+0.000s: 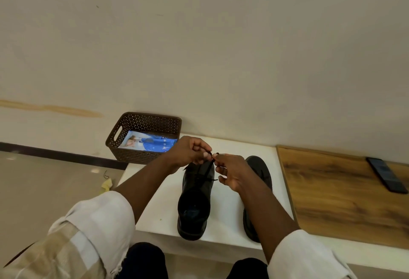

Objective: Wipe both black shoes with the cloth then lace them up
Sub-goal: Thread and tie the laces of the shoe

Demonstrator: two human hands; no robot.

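Two black shoes are set side by side on the white bench [230,230]: the left shoe [194,203] and the right shoe [260,168]. The lace [208,165] is pinched above the left shoe by the left hand [190,151] and right hand [230,171].

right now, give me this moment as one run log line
stage: lacing | left hand: pinching lace | right hand: pinching lace | left shoe: being laced | right shoe: waiting

left hand [188,152] and right hand [230,171] pinched lace [209,164] above left shoe [195,199] | right shoe [260,172] at its 3 o'clock | basket [143,138] at 11 | phone [386,174] at 3
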